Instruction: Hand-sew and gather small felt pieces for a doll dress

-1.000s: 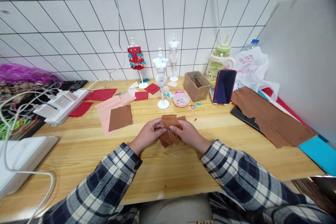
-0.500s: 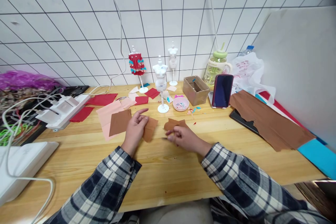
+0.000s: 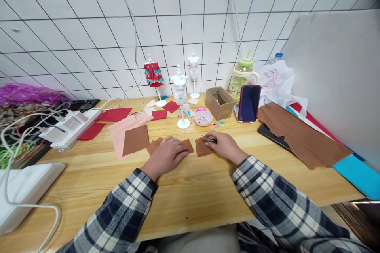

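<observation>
My left hand (image 3: 166,157) lies flat with its fingers stretched over brown cloth pieces; one brown piece (image 3: 188,146) shows past the fingertips. A folded or overlapping brown piece (image 3: 153,146) sticks out on its other side. In my right hand (image 3: 226,147) is a small tool with a black handle and a pointed metal blade (image 3: 209,139); its exact kind is unclear. Those fingers rest on another brown cloth piece (image 3: 202,150), a small gap away from the left one. Farther left, a larger brown square (image 3: 135,140) overlaps pale pink cloth (image 3: 116,134).
Behind the hands stand white mini dress forms (image 3: 179,87), one in a red ruffled dress (image 3: 153,74). Nearby are a pink bead dish (image 3: 203,121), a cardboard box (image 3: 219,106), a phone (image 3: 249,104) and a drink bottle (image 3: 242,79). A power strip (image 3: 71,126) occupies the left; brown fabric (image 3: 305,134) the right.
My left hand has turned palm down and moved right onto the cloth. My right hand has shifted right and set its brown piece on the table, still gripping the bladed tool.
</observation>
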Available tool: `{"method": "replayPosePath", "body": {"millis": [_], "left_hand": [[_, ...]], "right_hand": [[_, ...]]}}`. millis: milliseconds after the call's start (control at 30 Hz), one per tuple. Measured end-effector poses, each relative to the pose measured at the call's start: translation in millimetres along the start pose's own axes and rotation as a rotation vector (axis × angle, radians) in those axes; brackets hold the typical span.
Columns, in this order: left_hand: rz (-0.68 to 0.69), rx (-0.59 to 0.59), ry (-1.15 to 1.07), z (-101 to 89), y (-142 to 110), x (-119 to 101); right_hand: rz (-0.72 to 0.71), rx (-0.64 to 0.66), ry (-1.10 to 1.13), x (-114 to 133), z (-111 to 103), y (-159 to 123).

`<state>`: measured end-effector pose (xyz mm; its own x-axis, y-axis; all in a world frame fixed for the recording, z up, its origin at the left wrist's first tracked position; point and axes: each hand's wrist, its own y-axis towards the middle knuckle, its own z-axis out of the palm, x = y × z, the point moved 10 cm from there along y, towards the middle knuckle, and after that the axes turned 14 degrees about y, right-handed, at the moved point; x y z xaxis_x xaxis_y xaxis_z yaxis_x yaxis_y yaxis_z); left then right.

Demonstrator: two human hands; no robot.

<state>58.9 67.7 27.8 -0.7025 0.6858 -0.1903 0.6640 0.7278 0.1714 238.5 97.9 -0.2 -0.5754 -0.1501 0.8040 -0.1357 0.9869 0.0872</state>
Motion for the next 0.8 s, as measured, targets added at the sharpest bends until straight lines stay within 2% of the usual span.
{"method": "replayPosePath", "body": {"millis": [67,133,233,367,433,533,600,700,800], "left_hand": [[-0.146,-0.082,0.098,-10.6,-3,20],[-0.265,-0.172,0.183,-23.8,-9,36],[-0.293,-0.252,0.122,-33.0,-13,36],[-0.222,-0.158,-0.268,-11.2,-4,14],[-0.275,-0.092,-0.46,4.6,-2,11],[-0.366,-0.093,-0.655,16.4,-2,19],[-0.39,-0.107,-0.699,18.5,-4,26],[-0.431,-0.115,-0.648,19.1,-7,34],[-0.422,-0.095,-0.621,20.3,-7,29]], "right_hand": [[0.004,0.036,-0.088,-1,7,-1],[0.0,0.038,-0.086,2,11,-2],[-0.014,0.035,0.087,9,16,-3],[-0.09,0.104,0.363,25,28,-5],[-0.118,0.131,0.427,31,33,-7],[-0.124,0.162,0.424,35,41,-11],[-0.1,0.117,0.401,34,41,-13],[-0.061,0.038,0.437,34,37,-15],[-0.088,0.117,0.436,42,49,-19]]}}
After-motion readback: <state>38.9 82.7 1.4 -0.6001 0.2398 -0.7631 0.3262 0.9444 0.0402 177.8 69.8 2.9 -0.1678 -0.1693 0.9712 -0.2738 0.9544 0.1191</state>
